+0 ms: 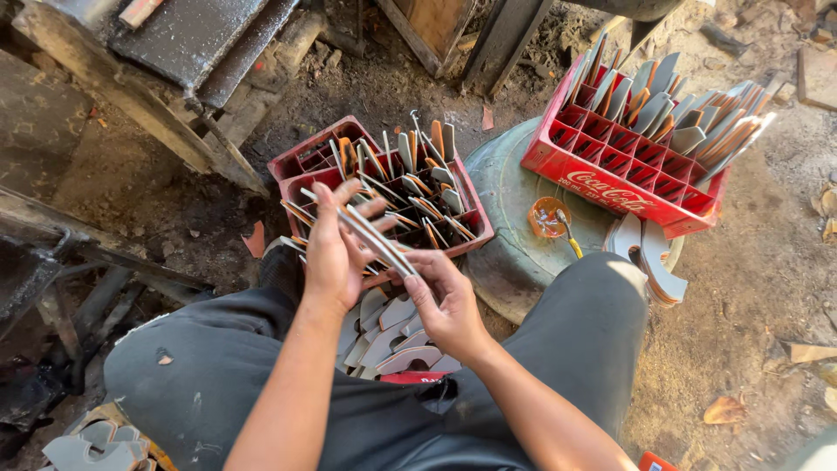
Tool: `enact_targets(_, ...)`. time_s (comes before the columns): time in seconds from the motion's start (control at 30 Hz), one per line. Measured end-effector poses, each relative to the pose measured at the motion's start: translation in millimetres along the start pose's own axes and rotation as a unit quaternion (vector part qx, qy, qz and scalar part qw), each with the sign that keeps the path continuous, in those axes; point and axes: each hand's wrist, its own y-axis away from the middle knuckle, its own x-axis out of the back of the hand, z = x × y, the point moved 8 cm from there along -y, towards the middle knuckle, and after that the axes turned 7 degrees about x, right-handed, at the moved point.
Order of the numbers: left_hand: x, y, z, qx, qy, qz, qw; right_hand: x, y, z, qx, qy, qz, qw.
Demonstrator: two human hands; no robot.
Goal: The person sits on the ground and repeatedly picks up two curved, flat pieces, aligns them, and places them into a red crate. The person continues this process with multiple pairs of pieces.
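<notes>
Both hands grip one bundle of thin flat metal blades (377, 237): the left hand (336, 253) wraps its fingers around the upper end, and the right hand (446, 301) pinches the lower end between thumb and fingertips. The bundle slants from ten o'clock down to four o'clock, just above the near edge of a red plastic crate (475, 228) stuffed with more blades standing on end. At six o'clock from the hands, between the person's knees, lies a pile of curved grey metal pieces (392, 344). At two o'clock, a second red crate (615, 187) of blades rests on a round grey slab (510, 253), with a small orange dish (547, 216) beside it.
</notes>
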Motion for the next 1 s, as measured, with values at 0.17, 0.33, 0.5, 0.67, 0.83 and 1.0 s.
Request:
enact_targets(0.17,1.3,7.7,-18.4,0.004,0.085,0.001,0.996,11.3,11.5,25.7,-0.072,-0.06,0.02,0.995)
enact_targets(0.33,5.4,2.6,-19.4,-0.025,0.086,0.004,0.996,21.3,13.0,36.4,-0.093,-0.049,0.07,0.992)
enact_targets(0.5,13.2,-0.9,-25.0,-0.024,0.161,0.003,0.987,20.7,16.2,37.7,-0.085,-0.072,0.113,0.987)
enact_targets(0.67,36.7,-11.9,-31.4,0.003,0.228,0.026,0.973,46.2,9.9,32.4,-0.048,-0.136,0.234,0.962)
enact_targets(0.83,41.3,-11.9,-13.3,-0.107,0.134,0.028,0.985,66.6,-0.7,7.7,-0.018,-0.133,0.209,0.969)
enact_targets(1.0,11.9,1.6,-29.4,-0.025,0.138,0.007,0.99,32.8,5.6,21.0,-0.107,-0.133,0.156,0.973)
